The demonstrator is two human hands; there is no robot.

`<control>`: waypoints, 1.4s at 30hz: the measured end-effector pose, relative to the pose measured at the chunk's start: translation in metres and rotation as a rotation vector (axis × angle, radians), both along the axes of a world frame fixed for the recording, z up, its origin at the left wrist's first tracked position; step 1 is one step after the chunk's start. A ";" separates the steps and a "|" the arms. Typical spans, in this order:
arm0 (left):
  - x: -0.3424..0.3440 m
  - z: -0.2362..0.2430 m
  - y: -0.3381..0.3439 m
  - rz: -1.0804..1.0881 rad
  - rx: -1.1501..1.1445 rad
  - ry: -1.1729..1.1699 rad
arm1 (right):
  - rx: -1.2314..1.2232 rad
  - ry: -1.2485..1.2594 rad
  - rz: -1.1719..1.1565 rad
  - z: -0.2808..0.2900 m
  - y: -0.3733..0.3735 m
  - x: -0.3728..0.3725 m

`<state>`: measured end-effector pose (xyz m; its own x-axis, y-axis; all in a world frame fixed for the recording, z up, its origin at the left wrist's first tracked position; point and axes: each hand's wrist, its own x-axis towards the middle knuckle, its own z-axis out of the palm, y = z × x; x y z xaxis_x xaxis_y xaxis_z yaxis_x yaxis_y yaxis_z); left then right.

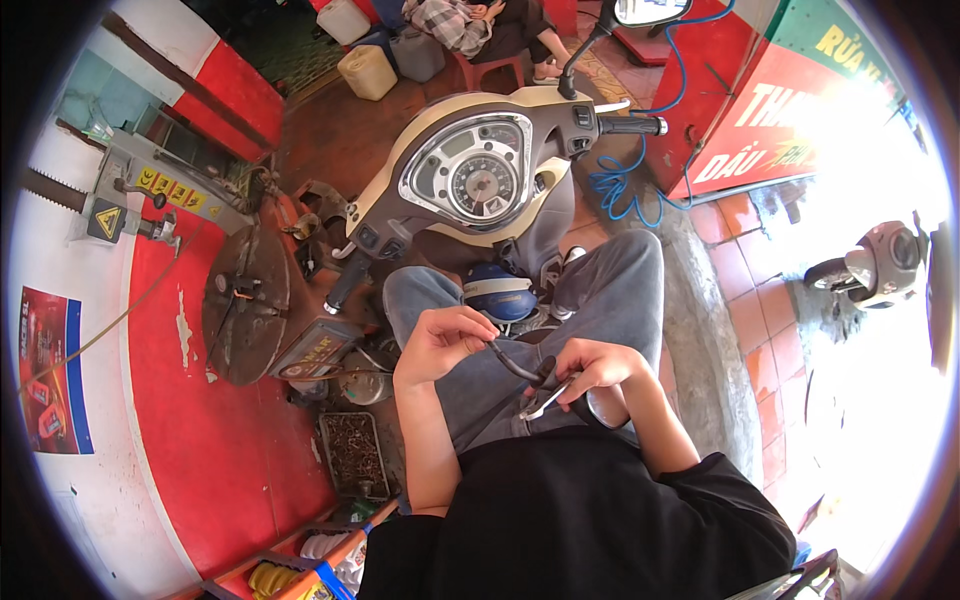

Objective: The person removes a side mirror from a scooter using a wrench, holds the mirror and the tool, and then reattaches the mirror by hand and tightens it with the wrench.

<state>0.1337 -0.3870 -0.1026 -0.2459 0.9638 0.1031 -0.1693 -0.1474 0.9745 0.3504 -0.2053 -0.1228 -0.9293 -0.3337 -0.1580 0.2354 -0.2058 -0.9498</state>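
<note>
Above grey jeans (pixel 612 285), the left hand (pixel 447 343) grips a dark rod (pixel 511 363), the right hand (pixel 602 367) a silver wrench (pixel 543 402).

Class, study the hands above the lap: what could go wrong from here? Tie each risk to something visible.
The silver wrench in the right hand sits close to the mirror-like piece and might scratch it. The left hand seems to pinch the dark curved stem near its end with only the fingertips, so the stem could slip.
</note>
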 end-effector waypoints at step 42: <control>0.006 -0.008 0.004 -0.039 0.069 -0.169 | -0.114 -0.056 0.058 -0.011 0.002 0.000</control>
